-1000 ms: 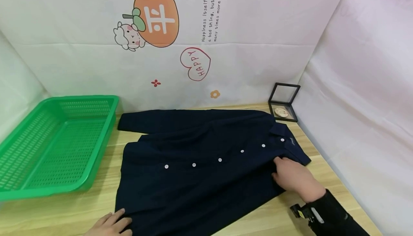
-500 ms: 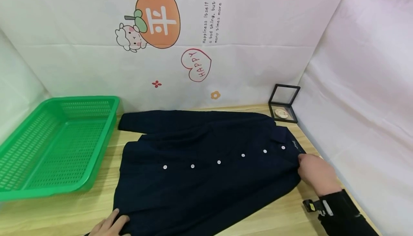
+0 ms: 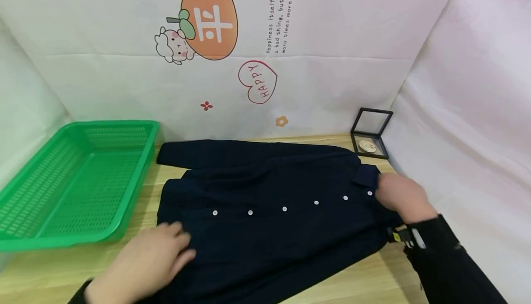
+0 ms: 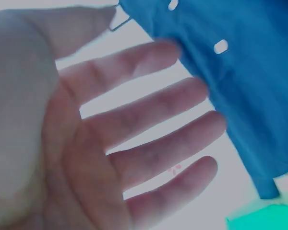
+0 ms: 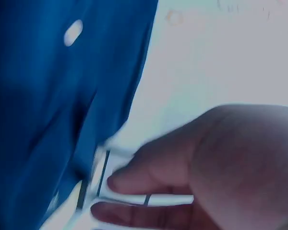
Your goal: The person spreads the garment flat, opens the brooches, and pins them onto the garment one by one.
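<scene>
A dark navy button-up shirt lies front up on the wooden table, its collar toward the right and one sleeve along the back. Over its lower left part is my left hand, blurred; the left wrist view shows those fingers spread and holding nothing. At the collar end, my right hand covers part of the collar. In the right wrist view, thumb and finger stand a little apart beside the shirt, with no cloth seen between them. The near sleeve is only partly visible.
To the left stands a green perforated plastic basket. A black hinged frame with a pale round disc sits at the back right corner. White printed cloth hangs behind the table, and white cloth also borders both sides.
The right hand pulled the shirt's near shoulder area rightward, then moved up to the collar. My left hand has left the hem and moved forward over the shirt. The view shifted slightly.
</scene>
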{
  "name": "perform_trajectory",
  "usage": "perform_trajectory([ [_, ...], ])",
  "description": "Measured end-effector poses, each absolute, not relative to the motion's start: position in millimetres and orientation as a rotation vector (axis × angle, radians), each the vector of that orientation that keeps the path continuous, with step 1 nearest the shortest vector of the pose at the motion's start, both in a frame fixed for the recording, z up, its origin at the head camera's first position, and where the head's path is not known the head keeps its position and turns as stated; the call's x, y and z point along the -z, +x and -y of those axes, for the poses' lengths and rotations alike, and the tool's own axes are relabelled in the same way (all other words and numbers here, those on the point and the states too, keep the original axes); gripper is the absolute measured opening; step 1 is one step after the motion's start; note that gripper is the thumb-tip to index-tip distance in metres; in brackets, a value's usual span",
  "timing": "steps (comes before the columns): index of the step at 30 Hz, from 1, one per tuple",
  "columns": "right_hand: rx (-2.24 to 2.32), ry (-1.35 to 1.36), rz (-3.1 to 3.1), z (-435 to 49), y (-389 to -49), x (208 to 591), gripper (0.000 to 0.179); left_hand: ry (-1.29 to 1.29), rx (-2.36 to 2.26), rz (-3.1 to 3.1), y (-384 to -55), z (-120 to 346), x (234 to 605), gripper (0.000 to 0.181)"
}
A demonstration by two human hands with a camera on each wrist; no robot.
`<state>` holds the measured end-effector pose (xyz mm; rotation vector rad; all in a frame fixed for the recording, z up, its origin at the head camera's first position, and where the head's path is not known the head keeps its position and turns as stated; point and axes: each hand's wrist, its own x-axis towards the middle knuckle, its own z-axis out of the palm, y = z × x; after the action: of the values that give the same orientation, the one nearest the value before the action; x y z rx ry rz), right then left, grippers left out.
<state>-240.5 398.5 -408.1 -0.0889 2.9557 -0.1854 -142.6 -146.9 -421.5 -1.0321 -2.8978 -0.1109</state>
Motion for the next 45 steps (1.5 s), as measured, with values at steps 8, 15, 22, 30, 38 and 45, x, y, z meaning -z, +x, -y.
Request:
perform_trajectory([
  [8, 0.227, -0.510, -3.069, -328, -306, 419, 0.014, -0.680, 0.159, 2.894, -265, 103, 421, 0.010],
  [15, 0.348, -0.727, -3.067, -273, -339, 444, 0.042, -0.517, 0.098, 3.145, -330, 127, 458, 0.041],
  [22, 0.328, -0.749, -3.059, -260, -353, 459, 0.017, -0.557, 0.122, 3.112, -340, 138, 451, 0.016],
  [30, 0.554, -0.700, -2.877, -271, -358, 448, 0.014, -0.490, 0.340, 2.965, -347, 147, 428, 0.021],
  [38, 0.420, -0.632, -2.800, -284, -372, 444, 0.025, -0.427, 0.407, 2.934, -358, 153, 429, 0.030],
  [45, 0.396, -0.471, -2.815, -302, -384, 443, 0.033, -0.312, 0.448, 3.066, -368, 156, 434, 0.035],
])
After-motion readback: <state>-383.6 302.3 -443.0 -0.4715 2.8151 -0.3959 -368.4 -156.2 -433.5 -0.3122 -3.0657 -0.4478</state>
